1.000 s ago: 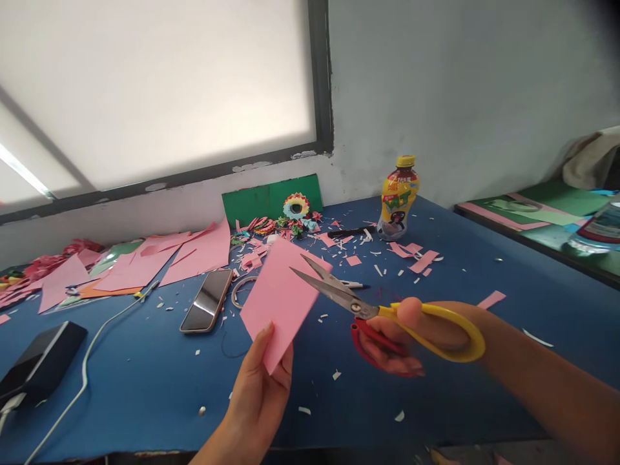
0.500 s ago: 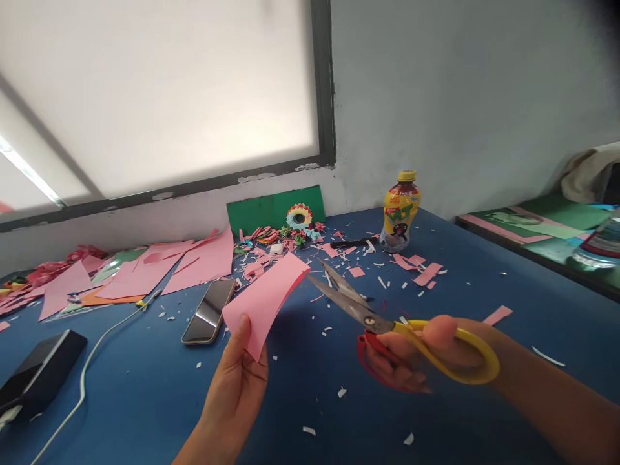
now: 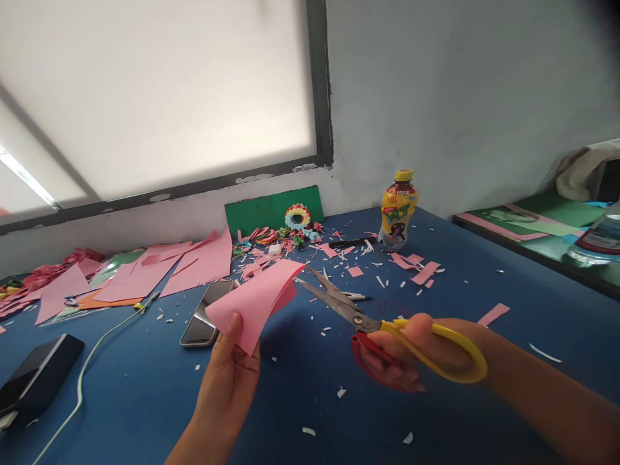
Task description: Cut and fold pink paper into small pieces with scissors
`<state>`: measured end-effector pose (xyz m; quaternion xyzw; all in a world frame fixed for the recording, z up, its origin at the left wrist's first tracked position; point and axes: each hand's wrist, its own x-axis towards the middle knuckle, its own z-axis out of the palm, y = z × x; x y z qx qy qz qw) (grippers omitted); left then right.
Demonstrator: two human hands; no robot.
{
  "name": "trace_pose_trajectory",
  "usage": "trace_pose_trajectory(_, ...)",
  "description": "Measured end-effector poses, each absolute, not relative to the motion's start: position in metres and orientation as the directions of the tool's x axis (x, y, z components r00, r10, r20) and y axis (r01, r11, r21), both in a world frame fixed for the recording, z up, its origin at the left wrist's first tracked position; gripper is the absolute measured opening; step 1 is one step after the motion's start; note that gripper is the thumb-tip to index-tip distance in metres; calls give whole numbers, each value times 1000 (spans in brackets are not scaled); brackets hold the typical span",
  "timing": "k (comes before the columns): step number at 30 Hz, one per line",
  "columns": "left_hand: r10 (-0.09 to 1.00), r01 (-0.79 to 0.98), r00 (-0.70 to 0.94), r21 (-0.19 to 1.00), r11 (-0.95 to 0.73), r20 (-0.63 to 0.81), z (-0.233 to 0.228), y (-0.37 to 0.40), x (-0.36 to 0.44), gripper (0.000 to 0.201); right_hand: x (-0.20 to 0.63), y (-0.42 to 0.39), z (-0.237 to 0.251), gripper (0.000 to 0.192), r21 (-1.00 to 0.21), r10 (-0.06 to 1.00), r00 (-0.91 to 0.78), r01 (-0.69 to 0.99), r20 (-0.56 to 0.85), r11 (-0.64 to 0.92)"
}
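- Blue cloth covers the table [image 3: 484, 278], which is strewn with small white and pink paper scraps.
- Nearest the camera, the left hand [image 3: 227, 381] pinches the lower corner of a pink paper sheet [image 3: 254, 300], thumb on the front, and holds it raised above the table with its upper part curling to the right.
- At the right, the right hand [image 3: 426, 352] is closed through the yellow and red loops of the scissors [image 3: 382, 323]; the blades stand parted, with their tips just beside the right edge of the sheet.
- Behind the left hand, a phone [image 3: 203, 313] lies flat, partly hidden by the sheet.
- Further left sit a black box [image 3: 36, 371] and a white cable [image 3: 90, 361].
- Beyond these, loose pink sheets [image 3: 194, 261] lie spread out.
- Against the wall stand a green card [image 3: 274, 206], a small paper flower [image 3: 297, 216] and a yellow bottle [image 3: 398, 210].
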<state>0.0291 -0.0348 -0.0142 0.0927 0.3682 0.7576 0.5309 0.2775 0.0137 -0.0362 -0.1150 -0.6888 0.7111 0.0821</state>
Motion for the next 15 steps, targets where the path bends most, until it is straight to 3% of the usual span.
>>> trace_pose_trajectory(7, 905, -475, -419, 834, -282, 67, -20, -35, 15, 31, 273, 12, -42, 78, -980, 271, -962, -28, -27, -197)
trace_pose_trajectory(10, 919, -314, -341, 898, -309, 197, -20, -35, 1, 20, 272, 12, -44, 76, -981, 263, -965, -60, 10, -184)
trace_pose_trajectory(15, 918, -158, -333, 947, -279, 215, -24, -38, -16, 22, 269, 13, -42, 55, -968, 205, -976, 18, -71, -252)
